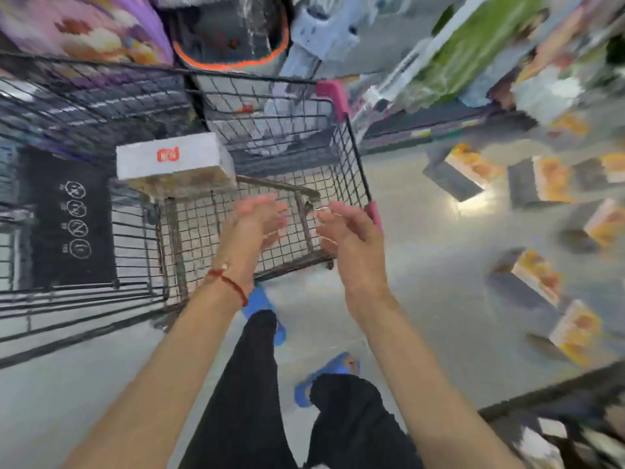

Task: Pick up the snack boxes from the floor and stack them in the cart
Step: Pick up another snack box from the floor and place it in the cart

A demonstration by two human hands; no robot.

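A white rectangular snack box with a red label (170,160) lies in the black wire shopping cart with pink corners (351,157), left of the frame's centre, up-left of both hands and apart from them. More white and orange cardboard snack boxes (537,277) are scattered on the grey shiny floor (422,265) at the right, well apart from the hands. The left hand (253,221) and right hand (345,231) hover at the cart's near end, fingers loosely spread, holding nothing.
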